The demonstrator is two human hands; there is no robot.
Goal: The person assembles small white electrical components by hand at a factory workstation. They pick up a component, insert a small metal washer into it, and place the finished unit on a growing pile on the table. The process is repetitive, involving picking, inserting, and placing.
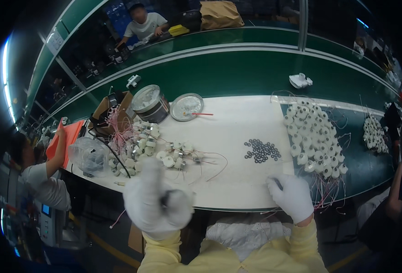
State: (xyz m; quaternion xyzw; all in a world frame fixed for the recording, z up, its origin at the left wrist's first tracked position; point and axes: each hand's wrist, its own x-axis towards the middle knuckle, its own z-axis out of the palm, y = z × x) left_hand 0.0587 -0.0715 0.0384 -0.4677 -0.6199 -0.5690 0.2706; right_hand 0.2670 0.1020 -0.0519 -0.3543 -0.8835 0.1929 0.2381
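My left hand point(157, 200), in a white glove, is raised near the table's front edge, close to a pile of small white motors with wires point(169, 157). One finger points upward, and motion blurs the rest. A dark patch shows between its fingers; I cannot tell if it is a held part. My right hand point(293, 195), also gloved, rests at the front edge with thumb and forefinger curled together. Whatever they pinch, if anything, is hidden. Beyond it lies a cluster of small dark rings point(261, 150) on the white sheet point(228, 132).
Rows of white motors point(312, 136) stand at right, their pink wires trailing over the front edge. Behind the left pile are an open tub point(151, 104), a round lid point(186, 107) with a red stick, and a cardboard box point(123, 107). A plastic bag point(89, 157) lies left. Co-workers sit nearby.
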